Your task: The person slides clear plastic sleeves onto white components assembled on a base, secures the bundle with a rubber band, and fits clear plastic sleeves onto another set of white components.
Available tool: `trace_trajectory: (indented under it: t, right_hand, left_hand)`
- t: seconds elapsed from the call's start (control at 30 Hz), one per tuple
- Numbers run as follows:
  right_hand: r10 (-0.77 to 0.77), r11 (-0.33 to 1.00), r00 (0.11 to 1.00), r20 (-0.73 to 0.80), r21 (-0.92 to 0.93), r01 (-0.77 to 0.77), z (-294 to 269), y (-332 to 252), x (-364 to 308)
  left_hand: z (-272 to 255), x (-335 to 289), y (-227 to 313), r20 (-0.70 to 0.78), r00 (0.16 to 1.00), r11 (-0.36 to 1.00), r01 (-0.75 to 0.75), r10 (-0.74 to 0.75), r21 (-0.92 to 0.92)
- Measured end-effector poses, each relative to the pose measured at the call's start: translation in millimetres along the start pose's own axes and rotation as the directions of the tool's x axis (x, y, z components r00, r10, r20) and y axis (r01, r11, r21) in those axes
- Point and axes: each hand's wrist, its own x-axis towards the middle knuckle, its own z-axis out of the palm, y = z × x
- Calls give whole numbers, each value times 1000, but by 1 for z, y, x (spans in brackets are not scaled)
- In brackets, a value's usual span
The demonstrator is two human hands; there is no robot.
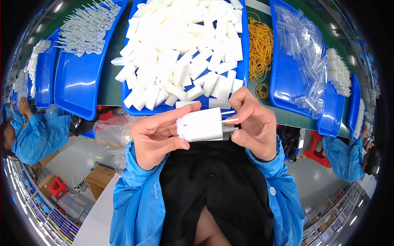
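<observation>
In front of my chest, both hands hold a white power adapter point(201, 125), lying sideways with its prongs to the right. My left hand point(152, 137) is closed on its left end, thumb below and fingers above. At the pronged end, my right hand point(258, 123) has its thumb and fingers bent around the prongs. A translucent piece shows by the lower prong, near the right thumb; its exact shape is hard to make out. Just beyond the hands, a blue tray point(246, 37) holds a heap of white foam-like blocks point(164, 53).
To the left, a blue tray point(76, 82) holds white pronged parts point(88, 30). Yellow rubber bands point(260, 49) lie right of the middle tray. Another blue tray point(283, 82) carries clear plastic sleeves point(301, 45). Co-workers in blue sleeves point(39, 131) sit on both sides.
</observation>
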Motion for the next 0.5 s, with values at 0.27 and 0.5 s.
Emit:
trace_trajectory:
  t: [0.27,0.5]
  right_hand:
    - [-5,999,1000,7,-43,5,-1,2,-1]
    - [-224,930,964,-144,-327,167,-34,-6,3]
  left_hand:
    - [5,2,-6,-6,1000,1000,13,-13,4]
    - [7,0,-12,-136,990,996,31,-43,-87]
